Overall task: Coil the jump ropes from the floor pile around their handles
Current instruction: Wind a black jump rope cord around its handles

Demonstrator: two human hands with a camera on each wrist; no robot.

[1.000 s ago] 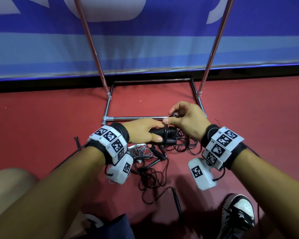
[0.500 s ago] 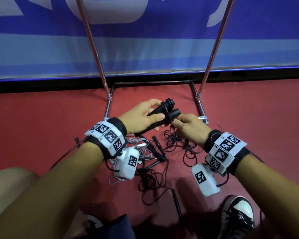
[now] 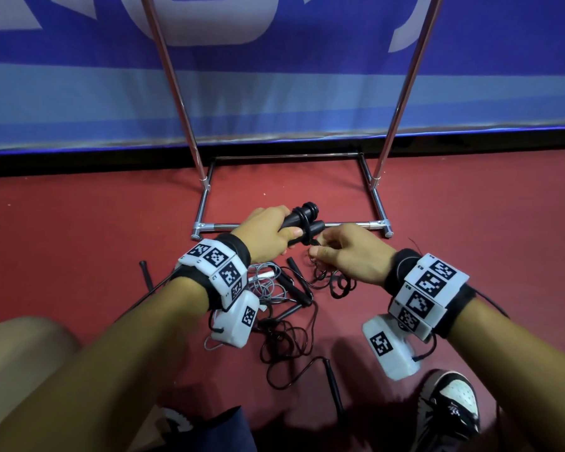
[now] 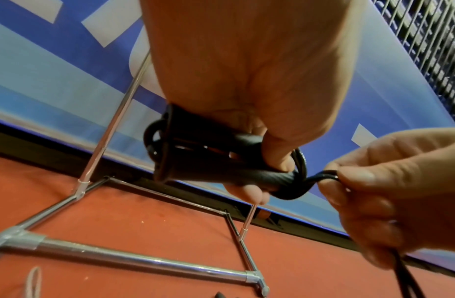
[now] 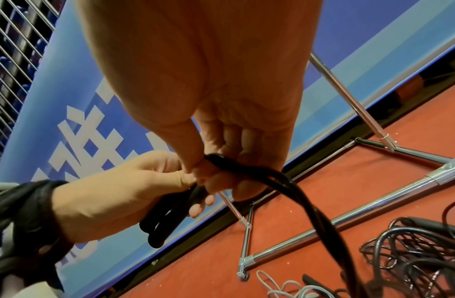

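Left hand (image 3: 268,231) grips black handles (image 3: 302,220) — right hand (image 3: 349,252) pinches the rope (image 5: 285,187)

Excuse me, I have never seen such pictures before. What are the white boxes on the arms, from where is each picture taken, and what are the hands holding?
There is no machine here: a person works with bare hands. The white boxes are small cameras strapped to each wrist; a third camera sits on the head. The wide picture is the head view, looking down. The other two look along each hand from below.

The left hand grips two black handles held together. The right hand pinches the black rope where it wraps round the handles; the rest hangs down to the floor.

On the red floor lies a pile of tangled ropes, black and grey. Behind it stands a metal frame before a blue banner.
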